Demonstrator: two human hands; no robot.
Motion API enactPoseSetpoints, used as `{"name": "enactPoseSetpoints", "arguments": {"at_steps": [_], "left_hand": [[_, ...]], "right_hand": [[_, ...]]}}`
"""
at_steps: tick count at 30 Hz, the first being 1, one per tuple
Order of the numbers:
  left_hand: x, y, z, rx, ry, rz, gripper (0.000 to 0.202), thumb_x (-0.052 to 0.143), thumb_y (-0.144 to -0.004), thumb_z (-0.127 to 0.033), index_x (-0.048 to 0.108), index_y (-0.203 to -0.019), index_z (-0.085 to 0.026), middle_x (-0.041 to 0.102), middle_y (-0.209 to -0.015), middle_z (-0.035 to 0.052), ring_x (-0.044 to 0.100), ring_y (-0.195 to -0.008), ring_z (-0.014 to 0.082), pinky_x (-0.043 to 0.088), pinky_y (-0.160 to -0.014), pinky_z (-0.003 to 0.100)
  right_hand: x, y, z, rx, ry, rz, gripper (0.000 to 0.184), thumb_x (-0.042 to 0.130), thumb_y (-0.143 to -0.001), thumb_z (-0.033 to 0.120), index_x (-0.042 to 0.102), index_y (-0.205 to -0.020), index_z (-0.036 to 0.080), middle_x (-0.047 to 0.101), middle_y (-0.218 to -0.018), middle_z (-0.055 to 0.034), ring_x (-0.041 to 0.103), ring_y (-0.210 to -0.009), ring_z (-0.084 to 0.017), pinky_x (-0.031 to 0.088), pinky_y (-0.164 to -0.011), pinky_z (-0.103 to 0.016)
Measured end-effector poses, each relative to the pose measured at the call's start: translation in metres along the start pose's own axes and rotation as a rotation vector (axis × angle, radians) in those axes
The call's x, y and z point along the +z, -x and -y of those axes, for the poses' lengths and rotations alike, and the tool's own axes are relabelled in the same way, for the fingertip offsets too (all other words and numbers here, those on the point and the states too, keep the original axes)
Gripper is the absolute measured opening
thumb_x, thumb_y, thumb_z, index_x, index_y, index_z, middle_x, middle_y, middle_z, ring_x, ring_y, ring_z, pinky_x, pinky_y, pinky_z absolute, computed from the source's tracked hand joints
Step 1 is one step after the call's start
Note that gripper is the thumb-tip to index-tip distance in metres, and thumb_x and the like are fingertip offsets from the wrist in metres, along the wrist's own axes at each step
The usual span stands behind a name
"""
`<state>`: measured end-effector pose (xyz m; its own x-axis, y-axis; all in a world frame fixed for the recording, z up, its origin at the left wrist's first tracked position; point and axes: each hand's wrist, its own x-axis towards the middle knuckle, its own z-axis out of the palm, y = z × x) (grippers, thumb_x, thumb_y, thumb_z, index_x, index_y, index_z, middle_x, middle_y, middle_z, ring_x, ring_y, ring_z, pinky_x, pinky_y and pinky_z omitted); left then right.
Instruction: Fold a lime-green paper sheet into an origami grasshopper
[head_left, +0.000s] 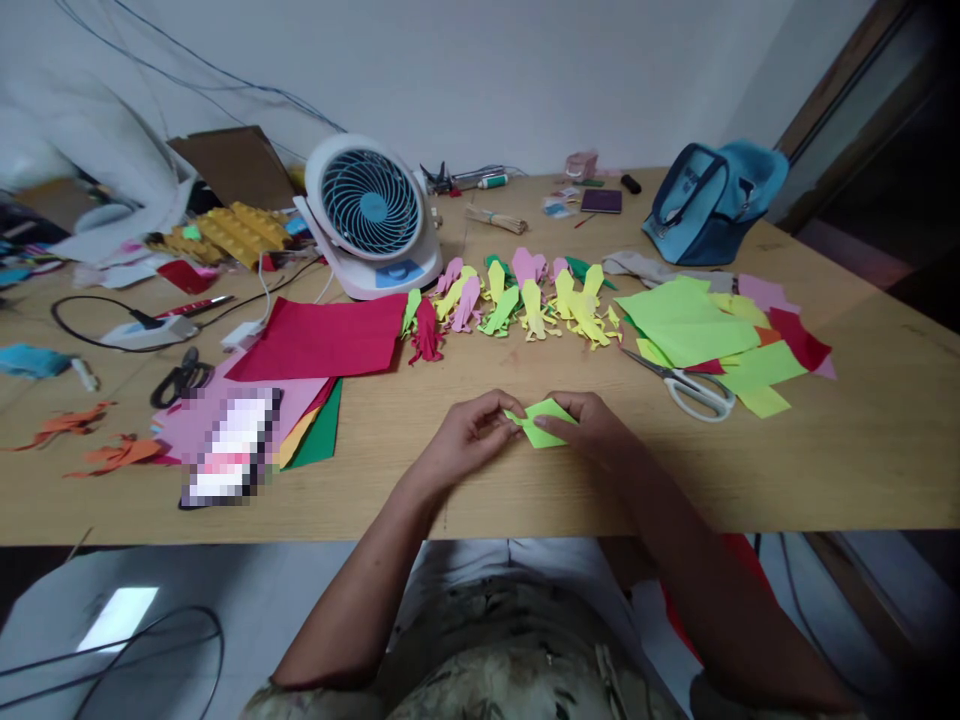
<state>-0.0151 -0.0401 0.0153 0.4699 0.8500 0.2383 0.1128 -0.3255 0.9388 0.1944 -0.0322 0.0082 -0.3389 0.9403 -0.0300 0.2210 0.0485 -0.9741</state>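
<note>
A small folded piece of light green paper lies on the wooden table near its front edge. My left hand pinches its left corner with fingers closed. My right hand presses and grips its right side. Behind the hands stands a row of several folded paper figures in yellow, pink and green, with one dark red figure at the left end.
White-handled scissors lie right of my hands beside loose green, yellow and red sheets. A red sheet, a stack of coloured paper, black scissors, a white fan and a blue bag are also there.
</note>
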Motion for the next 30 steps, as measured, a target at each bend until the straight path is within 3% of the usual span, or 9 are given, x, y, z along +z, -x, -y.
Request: {"name": "enactPoseSetpoints", "arguments": {"at_steps": [10, 18, 22, 30], "left_hand": [[-0.005, 0.000, -0.003, 0.125, -0.285, 0.030, 0.013, 0.058, -0.092, -0.027, 0.066, -0.095, -0.017, 0.068, -0.091, 0.0054, 0.061, -0.081, 0.0137, 0.046, -0.075, 0.024], [-0.007, -0.002, -0.006, 0.247, -0.319, 0.090, 0.018, 0.053, -0.096, -0.026, 0.069, -0.096, -0.018, 0.070, -0.096, 0.0090, 0.065, -0.090, 0.0166, 0.048, -0.081, 0.027], [-0.006, -0.001, -0.004, 0.216, -0.311, 0.072, 0.016, 0.055, -0.095, -0.026, 0.069, -0.095, -0.017, 0.071, -0.093, 0.0075, 0.065, -0.085, 0.0151, 0.048, -0.077, 0.025], [0.002, 0.000, 0.007, 0.041, -0.273, -0.090, 0.016, 0.061, -0.090, -0.030, 0.066, -0.087, -0.016, 0.067, -0.078, 0.0022, 0.059, -0.070, 0.0119, 0.043, -0.065, 0.022]], "right_hand": [[-0.001, 0.001, 0.004, 0.000, 0.085, 0.006, 0.028, 0.066, -0.073, 0.043, 0.058, -0.068, 0.017, 0.048, -0.059, 0.0042, 0.042, -0.059, -0.011, 0.031, -0.055, -0.024], [0.000, 0.001, 0.005, -0.012, 0.094, 0.029, 0.029, 0.066, -0.074, 0.044, 0.056, -0.065, 0.018, 0.047, -0.058, 0.0044, 0.041, -0.058, -0.011, 0.031, -0.053, -0.024], [0.000, 0.001, 0.005, -0.008, 0.115, 0.050, 0.028, 0.065, -0.074, 0.043, 0.055, -0.065, 0.018, 0.046, -0.059, 0.0046, 0.041, -0.058, -0.011, 0.030, -0.054, -0.024], [0.001, 0.001, 0.004, -0.014, 0.097, -0.012, 0.030, 0.066, -0.075, 0.045, 0.056, -0.067, 0.018, 0.050, -0.061, 0.0037, 0.043, -0.060, -0.012, 0.032, -0.055, -0.024]]}}
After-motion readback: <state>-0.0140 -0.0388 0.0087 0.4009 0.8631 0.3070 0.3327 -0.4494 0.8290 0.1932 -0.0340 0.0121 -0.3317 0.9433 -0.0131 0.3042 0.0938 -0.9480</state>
